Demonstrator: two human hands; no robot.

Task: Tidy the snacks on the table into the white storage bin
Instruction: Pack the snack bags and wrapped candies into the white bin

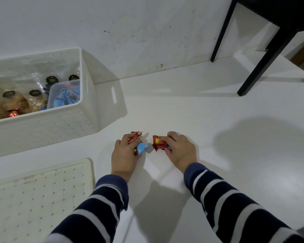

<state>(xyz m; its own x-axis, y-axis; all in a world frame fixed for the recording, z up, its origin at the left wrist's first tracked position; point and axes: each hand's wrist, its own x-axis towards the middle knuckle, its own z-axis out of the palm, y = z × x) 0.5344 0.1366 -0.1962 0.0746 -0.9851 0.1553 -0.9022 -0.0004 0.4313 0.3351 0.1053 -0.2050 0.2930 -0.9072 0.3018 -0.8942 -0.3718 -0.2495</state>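
Observation:
On the white table, my left hand (125, 155) grips a small bunch of snack packets (136, 142), red ones and a light blue one. Just to its right, my right hand (180, 149) grips red snack packets (158, 142) with a bit of blue showing at the fingertips. The white storage bin (51, 127) stands at the left, open, a short way from my left hand. Inside it lie bagged cookies (14, 102) with black labels, a red wrapped sweet and a clear tub (63, 95) of blue packets.
The bin's white perforated lid (39, 195) lies flat at the lower left, beside my left forearm. Black furniture legs (263, 57) stand on the surface at the upper right. A white wall (130, 32) runs behind the bin.

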